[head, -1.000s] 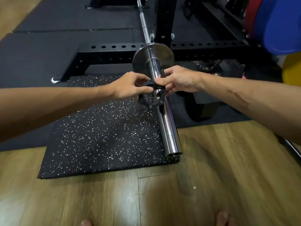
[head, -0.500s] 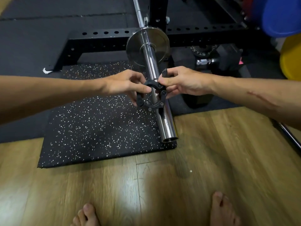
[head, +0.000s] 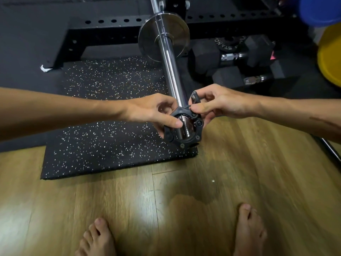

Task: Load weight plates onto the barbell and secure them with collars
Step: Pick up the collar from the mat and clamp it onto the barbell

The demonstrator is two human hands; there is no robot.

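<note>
A chrome barbell sleeve [head: 168,67] runs from the rack toward me, with a small silver weight plate [head: 147,36] seated at its inner end. A black clamp collar [head: 186,140] rings the sleeve's very tip, its lever [head: 194,97] flipped up. My left hand [head: 156,111] grips the collar's left side, thumb over the ring. The collar's right side and lever are pinched by my right hand [head: 217,104]. The sleeve's end face shows through the ring.
A speckled black rubber mat [head: 103,130] lies under the sleeve on the wooden floor. The black rack base [head: 103,24] stands behind. Hex dumbbells [head: 236,58] and a black plate sit at right, with yellow [head: 330,56] and blue plates beyond. My bare feet are below.
Both hands have drawn the collar along the sleeve toward me, from mid-sleeve to its outer tip. The view has tipped down, showing my feet.
</note>
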